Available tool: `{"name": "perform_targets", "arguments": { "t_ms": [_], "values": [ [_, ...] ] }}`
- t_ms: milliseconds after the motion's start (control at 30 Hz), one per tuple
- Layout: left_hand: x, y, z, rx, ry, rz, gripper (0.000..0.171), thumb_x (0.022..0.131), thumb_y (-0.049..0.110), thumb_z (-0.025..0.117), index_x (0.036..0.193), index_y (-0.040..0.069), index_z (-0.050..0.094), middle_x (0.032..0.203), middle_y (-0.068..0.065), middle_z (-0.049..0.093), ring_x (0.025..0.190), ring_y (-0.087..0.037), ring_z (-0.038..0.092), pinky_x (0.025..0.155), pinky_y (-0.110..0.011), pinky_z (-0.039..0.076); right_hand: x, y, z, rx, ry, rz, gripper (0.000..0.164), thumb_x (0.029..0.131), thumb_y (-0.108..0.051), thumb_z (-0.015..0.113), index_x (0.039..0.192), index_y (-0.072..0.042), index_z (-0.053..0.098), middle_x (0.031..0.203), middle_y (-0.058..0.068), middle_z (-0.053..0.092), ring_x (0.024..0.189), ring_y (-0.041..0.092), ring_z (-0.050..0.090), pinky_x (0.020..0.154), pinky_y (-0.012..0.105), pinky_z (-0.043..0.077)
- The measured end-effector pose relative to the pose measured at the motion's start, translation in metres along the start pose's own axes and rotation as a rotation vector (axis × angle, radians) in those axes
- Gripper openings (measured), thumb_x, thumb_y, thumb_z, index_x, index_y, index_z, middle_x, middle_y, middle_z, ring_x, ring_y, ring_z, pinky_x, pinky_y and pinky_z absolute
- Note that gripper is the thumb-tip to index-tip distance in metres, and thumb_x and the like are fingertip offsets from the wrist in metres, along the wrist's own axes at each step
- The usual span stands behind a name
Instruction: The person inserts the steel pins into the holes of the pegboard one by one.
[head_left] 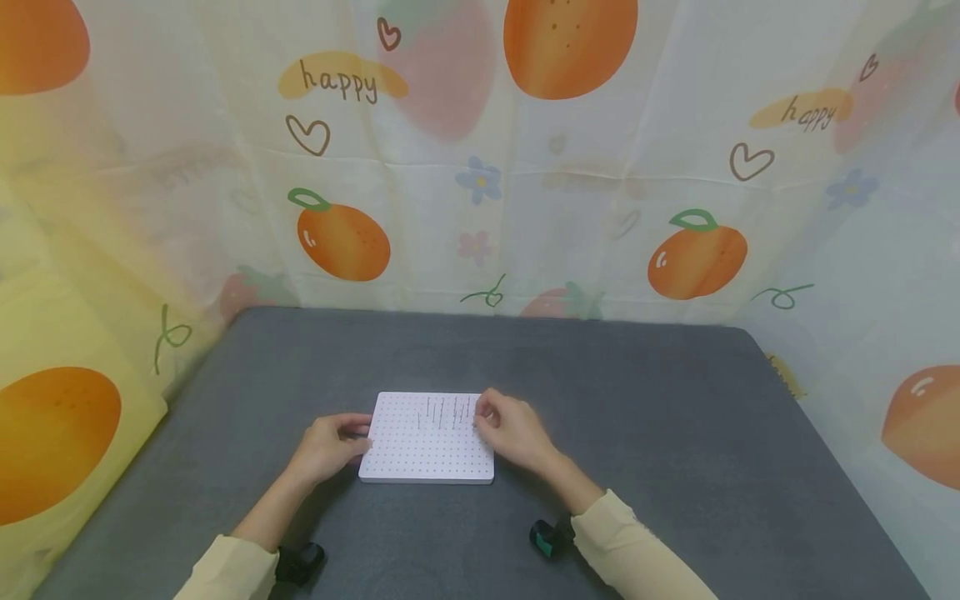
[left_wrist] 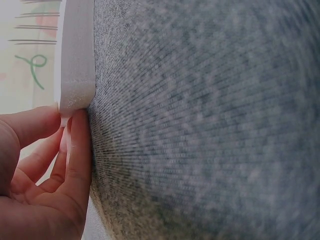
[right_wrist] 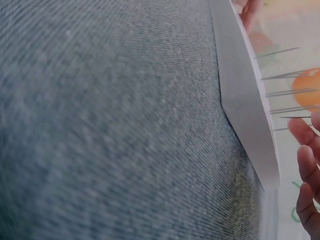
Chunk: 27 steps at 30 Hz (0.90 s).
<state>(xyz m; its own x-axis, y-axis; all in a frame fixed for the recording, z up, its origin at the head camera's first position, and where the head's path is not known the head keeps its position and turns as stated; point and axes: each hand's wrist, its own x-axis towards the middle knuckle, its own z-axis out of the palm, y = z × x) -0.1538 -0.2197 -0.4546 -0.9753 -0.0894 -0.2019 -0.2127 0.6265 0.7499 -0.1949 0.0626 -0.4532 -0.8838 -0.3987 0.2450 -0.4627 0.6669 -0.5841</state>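
A white pegboard (head_left: 427, 454) with rows of small holes lies flat on the table. Several thin metal needles (head_left: 441, 412) stand upright in its far part, seen also as needles (right_wrist: 287, 93) jutting from the board in the right wrist view. My left hand (head_left: 330, 446) grips the board's left edge; in the left wrist view the thumb (left_wrist: 37, 124) is on top and fingers are at its side. Over the board's far right corner, my right hand (head_left: 513, 427) pinches one needle (right_wrist: 295, 117) by the fingertips, its point just off the board.
A dark grey cloth-covered table (head_left: 660, 417) spreads around the board. Behind it hangs a fruit-patterned curtain (head_left: 420, 183), which continues along both sides. Dark wrist-worn devices (head_left: 551, 537) sit by both cream sleeves.
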Motion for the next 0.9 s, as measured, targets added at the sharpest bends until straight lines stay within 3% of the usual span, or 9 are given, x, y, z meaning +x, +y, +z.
{"name": "perform_targets", "arguments": {
  "t_ms": [333, 900],
  "values": [
    [-0.0010, 0.0001, -0.0004, -0.004, -0.004, 0.001, 0.040, 0.083, 0.011, 0.065, 0.121, 0.004, 0.057, 0.108, -0.012, 0.062, 0.082, -0.017, 0.060, 0.069, -0.031, 0.054, -0.0004, -0.0030, 0.0038, -0.038, 0.017, -0.058, 0.007, 0.081, -0.017, 0.062, 0.085, -0.019, 0.057, 0.065, -0.009, 0.052, 0.061, 0.006, 0.048, 0.053, 0.019, 0.038],
    [0.0001, 0.0006, -0.0004, -0.013, -0.005, 0.000, 0.040, 0.083, 0.011, 0.065, 0.121, 0.003, 0.057, 0.108, -0.014, 0.062, 0.080, -0.017, 0.060, 0.070, -0.032, 0.054, 0.0018, -0.0032, 0.0081, -0.067, 0.027, -0.066, 0.007, 0.082, -0.018, 0.063, 0.086, -0.020, 0.059, 0.062, -0.011, 0.048, 0.057, 0.005, 0.045, 0.051, 0.018, 0.036]
  ]
}}
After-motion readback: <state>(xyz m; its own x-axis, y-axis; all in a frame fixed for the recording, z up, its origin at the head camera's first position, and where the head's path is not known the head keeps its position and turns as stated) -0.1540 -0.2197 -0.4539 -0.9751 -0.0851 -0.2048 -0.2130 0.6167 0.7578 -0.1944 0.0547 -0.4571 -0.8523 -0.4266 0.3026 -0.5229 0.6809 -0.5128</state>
